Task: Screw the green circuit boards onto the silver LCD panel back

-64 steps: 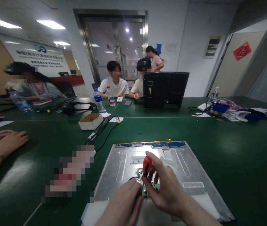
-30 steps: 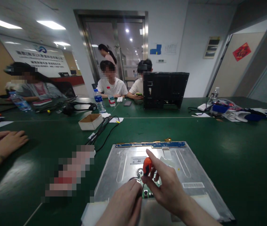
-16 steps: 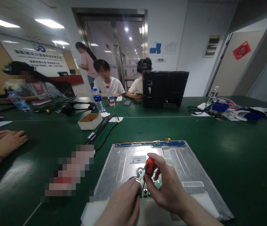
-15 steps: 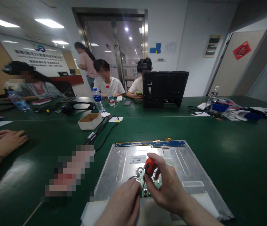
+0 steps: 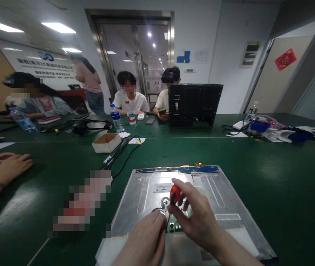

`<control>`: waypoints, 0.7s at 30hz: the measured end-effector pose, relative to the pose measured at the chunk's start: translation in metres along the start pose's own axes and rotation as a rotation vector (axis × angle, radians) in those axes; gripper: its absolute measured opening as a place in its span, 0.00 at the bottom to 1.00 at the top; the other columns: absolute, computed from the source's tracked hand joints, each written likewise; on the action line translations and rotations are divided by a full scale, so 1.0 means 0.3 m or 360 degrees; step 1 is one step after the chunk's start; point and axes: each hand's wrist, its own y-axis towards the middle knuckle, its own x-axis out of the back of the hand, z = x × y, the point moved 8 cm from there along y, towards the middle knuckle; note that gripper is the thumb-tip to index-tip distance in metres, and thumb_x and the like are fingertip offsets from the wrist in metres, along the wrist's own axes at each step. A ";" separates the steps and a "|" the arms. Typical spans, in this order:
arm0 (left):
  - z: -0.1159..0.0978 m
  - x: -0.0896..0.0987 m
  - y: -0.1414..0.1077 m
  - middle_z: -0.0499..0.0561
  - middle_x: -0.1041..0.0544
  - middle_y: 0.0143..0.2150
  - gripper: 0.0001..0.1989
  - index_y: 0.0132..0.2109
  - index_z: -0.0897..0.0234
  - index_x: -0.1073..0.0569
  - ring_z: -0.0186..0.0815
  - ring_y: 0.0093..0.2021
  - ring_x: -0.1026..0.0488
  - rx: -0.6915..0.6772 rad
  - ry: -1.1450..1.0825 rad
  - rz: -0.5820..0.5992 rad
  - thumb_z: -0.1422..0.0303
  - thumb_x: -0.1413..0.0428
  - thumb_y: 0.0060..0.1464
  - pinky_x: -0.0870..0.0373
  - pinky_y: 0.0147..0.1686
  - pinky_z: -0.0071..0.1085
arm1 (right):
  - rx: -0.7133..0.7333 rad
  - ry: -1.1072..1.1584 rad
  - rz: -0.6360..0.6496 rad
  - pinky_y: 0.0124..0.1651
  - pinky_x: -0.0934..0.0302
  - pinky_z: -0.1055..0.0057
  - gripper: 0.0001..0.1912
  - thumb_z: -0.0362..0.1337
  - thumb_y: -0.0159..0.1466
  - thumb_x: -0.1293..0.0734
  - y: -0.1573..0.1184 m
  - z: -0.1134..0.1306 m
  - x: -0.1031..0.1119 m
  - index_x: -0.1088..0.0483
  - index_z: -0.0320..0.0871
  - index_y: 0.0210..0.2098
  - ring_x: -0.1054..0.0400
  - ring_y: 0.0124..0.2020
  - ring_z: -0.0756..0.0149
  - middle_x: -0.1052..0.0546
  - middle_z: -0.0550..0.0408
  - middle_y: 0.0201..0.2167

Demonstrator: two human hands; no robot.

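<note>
A bare metal display panel lies flat on the green table in front of me, with a blue circuit strip along its far edge. My right hand pinches the red-and-black handle of a small screwdriver, whose thin shaft points down at a green circuit board on the panel. My left hand rests at the board's left edge, fingers pressed together beside the screwdriver tip. What those fingers hold, if anything, is hidden. A short dark cable curves just above them.
Left of the panel lie a blurred-out long object and black cables. Behind stand a small open box, water bottles and a black monitor housing. Another person's hands rest at left; gloves lie far right.
My right hand and the screwdriver handle have shifted slightly left and turned a little. My left hand stays in place. In the background, a standing person has moved left.
</note>
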 end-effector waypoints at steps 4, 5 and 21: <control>0.000 -0.006 -0.001 0.57 0.25 0.40 0.08 0.40 0.61 0.34 0.44 0.39 0.26 -0.0006 0.0020 0.0014 0.77 0.55 0.60 0.29 0.36 0.36 | 0.0006 -0.0032 -0.0065 0.31 0.30 0.66 0.34 0.31 0.66 0.36 -0.002 0.015 0.011 0.48 0.49 0.69 0.28 0.30 0.62 0.23 0.53 0.39; 0.000 -0.006 -0.001 0.56 0.25 0.40 0.08 0.40 0.61 0.34 0.44 0.39 0.26 -0.0004 0.0019 0.0015 0.77 0.55 0.60 0.29 0.36 0.36 | -0.0001 -0.0029 -0.0084 0.32 0.29 0.66 0.34 0.30 0.65 0.36 -0.003 0.017 0.014 0.48 0.49 0.69 0.28 0.29 0.63 0.22 0.53 0.38; 0.002 -0.008 0.001 0.57 0.24 0.43 0.08 0.43 0.60 0.34 0.43 0.41 0.25 -0.0005 -0.0035 0.0024 0.76 0.54 0.61 0.28 0.41 0.36 | -0.0007 0.0078 0.0072 0.32 0.31 0.68 0.35 0.31 0.68 0.36 -0.005 -0.009 -0.019 0.48 0.52 0.71 0.29 0.32 0.63 0.24 0.53 0.40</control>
